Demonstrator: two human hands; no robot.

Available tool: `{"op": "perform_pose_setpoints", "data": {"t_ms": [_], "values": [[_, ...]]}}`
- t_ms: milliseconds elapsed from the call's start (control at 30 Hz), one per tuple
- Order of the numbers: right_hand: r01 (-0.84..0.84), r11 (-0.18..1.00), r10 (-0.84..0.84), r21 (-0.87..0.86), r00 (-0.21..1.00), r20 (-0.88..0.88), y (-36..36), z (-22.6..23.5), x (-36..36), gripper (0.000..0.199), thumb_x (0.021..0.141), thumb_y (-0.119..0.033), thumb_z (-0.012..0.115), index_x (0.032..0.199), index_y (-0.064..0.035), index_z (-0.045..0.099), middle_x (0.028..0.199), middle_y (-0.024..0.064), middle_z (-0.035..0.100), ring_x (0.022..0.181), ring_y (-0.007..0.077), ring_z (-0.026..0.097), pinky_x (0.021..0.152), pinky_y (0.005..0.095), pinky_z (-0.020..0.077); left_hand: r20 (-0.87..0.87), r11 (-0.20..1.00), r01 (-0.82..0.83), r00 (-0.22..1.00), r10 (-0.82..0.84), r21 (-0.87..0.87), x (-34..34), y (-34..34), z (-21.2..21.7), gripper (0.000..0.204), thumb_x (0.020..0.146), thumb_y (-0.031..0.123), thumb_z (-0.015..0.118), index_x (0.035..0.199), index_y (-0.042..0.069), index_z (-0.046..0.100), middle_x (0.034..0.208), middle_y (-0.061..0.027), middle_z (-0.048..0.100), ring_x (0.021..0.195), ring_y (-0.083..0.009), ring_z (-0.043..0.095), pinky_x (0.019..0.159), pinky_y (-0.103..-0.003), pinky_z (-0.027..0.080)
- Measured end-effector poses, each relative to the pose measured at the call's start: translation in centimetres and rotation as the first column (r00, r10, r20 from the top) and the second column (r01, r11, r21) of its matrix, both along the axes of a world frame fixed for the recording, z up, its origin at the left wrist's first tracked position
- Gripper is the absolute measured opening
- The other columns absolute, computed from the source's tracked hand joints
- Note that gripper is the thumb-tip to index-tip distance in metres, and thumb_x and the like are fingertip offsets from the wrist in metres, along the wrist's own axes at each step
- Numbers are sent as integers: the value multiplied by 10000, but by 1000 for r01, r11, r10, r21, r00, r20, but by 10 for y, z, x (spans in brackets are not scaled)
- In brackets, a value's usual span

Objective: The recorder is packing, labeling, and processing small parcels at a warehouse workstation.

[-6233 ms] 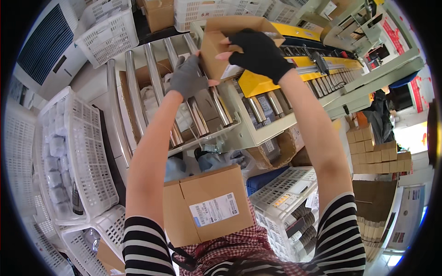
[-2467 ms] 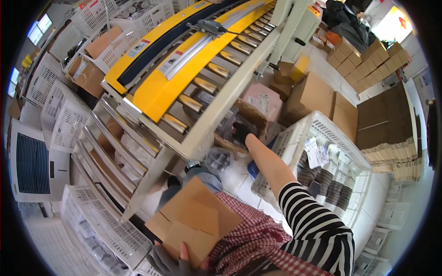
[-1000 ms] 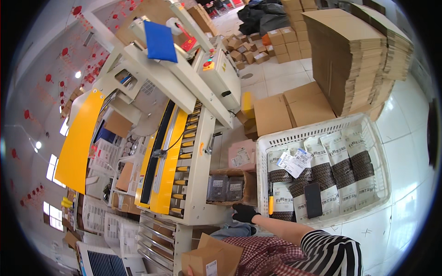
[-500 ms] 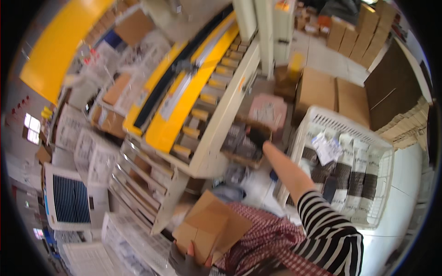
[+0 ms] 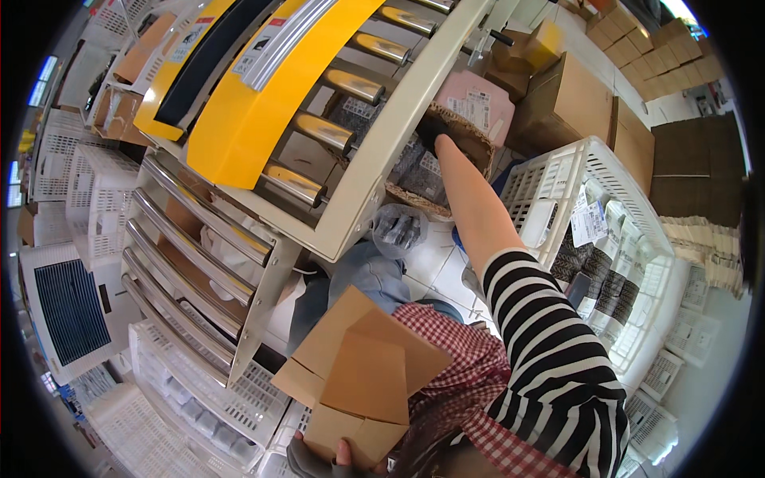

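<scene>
Right hand (image 5: 441, 143) hidden inside wicker basket (image 5: 462, 135); left hand (image 5: 331, 460) edge-cropped.

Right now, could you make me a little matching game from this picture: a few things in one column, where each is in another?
Things:
1. open brown cardboard box
2. right hand
3. white plastic crate
4. yellow guard panel

Places:
A. over the metal rollers
B. held by the left hand
C. right of the striped sleeve
D. inside the woven basket

Pairs: 1-B, 2-D, 3-C, 4-A

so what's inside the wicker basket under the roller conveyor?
The wicker basket holds dark packets with white labels. The right hand reaches in among them. The conveyor frame covers the basket's left part, hiding the contents there.
</scene>
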State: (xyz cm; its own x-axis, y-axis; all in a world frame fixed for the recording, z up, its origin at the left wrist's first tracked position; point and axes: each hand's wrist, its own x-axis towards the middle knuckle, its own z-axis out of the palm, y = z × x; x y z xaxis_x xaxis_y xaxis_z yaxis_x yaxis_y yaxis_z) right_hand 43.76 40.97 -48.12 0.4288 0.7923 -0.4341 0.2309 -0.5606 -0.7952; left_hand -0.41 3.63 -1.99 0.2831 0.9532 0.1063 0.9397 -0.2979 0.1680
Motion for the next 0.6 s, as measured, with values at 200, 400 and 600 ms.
{"op": "perform_pose_setpoints", "data": {"t_ms": [200,400,600], "values": [[-400,894,446,-203,842,304,-11,28,-55,759,734,-561,611,1326,-107,473,1380,156,441,1271,304,412,1044,366,346,-79,997,-76,994,78,34,1,1,1,567,863,599,437,1176,143,562,1241,-329,457,1058,-480,497,846,-576,415],[205,896,-153,393,975,-160,-70,40,-106,771,701,-314,756,1347,-118,383,1139,145,539,1031,350,534,948,401,423,-66,998,-40,997,43,47,6,5,3,568,866,611,418,1159,152,582,1217,-327,474,1045,-475,506,841,-571,422],[493,868,-260,-59,351,-899,-78,74,-118,684,751,-165,708,1345,-92,375,1124,136,563,950,308,571,765,394,482,-53,995,0,999,5,100,1,5,1,564,885,596,402,1155,146,609,1201,-328,480,1005,-479,518,830,-555,432]]}}
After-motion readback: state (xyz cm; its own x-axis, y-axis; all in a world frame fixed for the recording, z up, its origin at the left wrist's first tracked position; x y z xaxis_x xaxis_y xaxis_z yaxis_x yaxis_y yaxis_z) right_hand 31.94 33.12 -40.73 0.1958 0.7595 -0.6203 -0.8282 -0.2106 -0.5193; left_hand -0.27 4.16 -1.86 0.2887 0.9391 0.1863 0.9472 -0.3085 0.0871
